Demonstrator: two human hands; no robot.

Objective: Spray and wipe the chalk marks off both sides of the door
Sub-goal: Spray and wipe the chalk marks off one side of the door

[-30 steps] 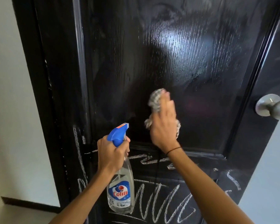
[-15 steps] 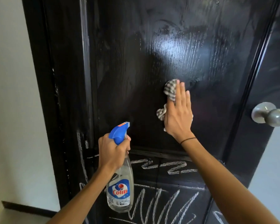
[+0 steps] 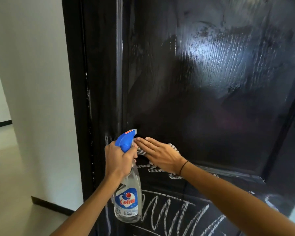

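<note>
Risk, smear: the upper panel of the door (image 3: 211,82) looked wet and streaked, so the damp cloth (image 3: 140,151) could have dragged chalk paste back across wiped wood.
Risk, missed marks: chalk marks (image 3: 169,210) covered the lower panel and the rail just under the right hand (image 3: 158,153); a stroke stopping at the panel's moulding would have left them.
Risk, collision: the fingertips of the right hand lay just beside the head of the bottle (image 3: 127,189); a stroke further left would probably have knocked the nozzle or squeezed out a stray spray.
Risk, cloth slip: only a flat palm pinned the cloth, so a quick pass could have let it bunch or drop.
Right hand pose: forearm came in from the lower right, wrist low, fingers straight and together, pointing left. The hand pressed the cloth flat against the door at the bottom left corner of the upper panel, not clenched round it.
Left hand (image 3: 117,159) pose: forearm rose from below, fingers wrapped firmly round the bottle's neck under the blue trigger head, bottle upright and held just off the door.
Door: black, filling the view, its hinge-side frame at the left.
</note>
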